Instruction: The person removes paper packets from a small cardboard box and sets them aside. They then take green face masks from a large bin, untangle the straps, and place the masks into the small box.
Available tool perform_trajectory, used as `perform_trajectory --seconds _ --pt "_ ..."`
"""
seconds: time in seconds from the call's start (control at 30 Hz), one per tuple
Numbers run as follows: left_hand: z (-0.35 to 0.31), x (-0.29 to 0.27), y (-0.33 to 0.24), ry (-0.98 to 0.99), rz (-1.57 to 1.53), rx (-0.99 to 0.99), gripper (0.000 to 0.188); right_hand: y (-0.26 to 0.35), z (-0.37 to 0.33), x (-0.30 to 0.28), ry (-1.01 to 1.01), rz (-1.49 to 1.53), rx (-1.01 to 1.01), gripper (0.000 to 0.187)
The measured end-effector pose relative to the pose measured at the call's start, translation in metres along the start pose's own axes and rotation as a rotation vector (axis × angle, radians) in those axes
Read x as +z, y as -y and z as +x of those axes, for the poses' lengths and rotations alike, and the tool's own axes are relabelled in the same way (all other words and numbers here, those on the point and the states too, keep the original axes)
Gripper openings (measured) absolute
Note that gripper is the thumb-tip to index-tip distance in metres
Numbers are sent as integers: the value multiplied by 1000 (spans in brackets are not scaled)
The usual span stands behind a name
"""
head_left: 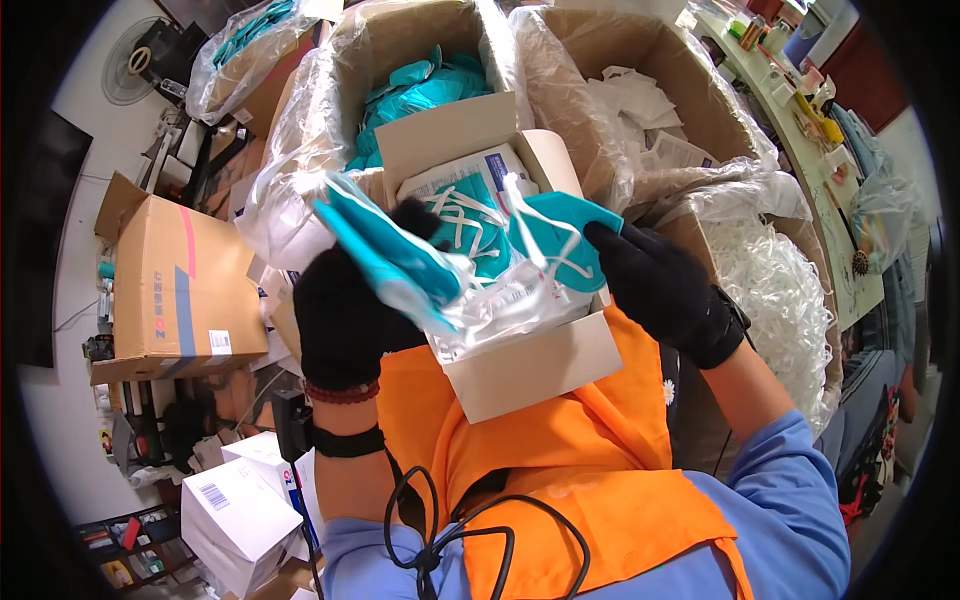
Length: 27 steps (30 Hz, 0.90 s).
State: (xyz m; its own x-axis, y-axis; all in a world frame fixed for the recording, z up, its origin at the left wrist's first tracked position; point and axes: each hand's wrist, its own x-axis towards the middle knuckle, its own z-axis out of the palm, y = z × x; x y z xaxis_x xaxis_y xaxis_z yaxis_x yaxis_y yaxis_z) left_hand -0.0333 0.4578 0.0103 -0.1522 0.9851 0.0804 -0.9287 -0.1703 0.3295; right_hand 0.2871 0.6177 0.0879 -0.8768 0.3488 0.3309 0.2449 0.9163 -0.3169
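Observation:
An opened white cardboard box point(535, 365) rests tilted on my lap, its flaps spread. Inside lie teal folded face masks point(470, 240) with white straps and some clear plastic packaging point(500, 315). My left hand point(345, 310), in a black glove, is closed round a small stack of teal masks point(385, 250) at the box's left side. White straps and plastic trail from this stack. At the box's right side my right hand point(660, 290), also black-gloved, pinches the edge of one teal mask point(570, 235). Its white straps hang over the box.
Beyond the box stands a plastic-lined carton of teal masks point(420, 95). To its right is a lined carton with white papers point(640, 110), and nearer, one full of white straps point(765, 300). A brown carton point(185, 280) and white boxes point(240, 510) stand left.

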Motion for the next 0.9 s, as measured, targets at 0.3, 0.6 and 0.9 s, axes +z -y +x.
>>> perform_trajectory --seconds 0.3,0.6,0.9 --pt "16 93 13 43 790 -205 67 -1 6 -17 -138 51 -32 58" --pt "21 67 52 -104 1120 4 39 15 6 1 29 237 96 49" --pt "18 72 53 43 1691 220 21 21 -6 11 -237 571 397 31"
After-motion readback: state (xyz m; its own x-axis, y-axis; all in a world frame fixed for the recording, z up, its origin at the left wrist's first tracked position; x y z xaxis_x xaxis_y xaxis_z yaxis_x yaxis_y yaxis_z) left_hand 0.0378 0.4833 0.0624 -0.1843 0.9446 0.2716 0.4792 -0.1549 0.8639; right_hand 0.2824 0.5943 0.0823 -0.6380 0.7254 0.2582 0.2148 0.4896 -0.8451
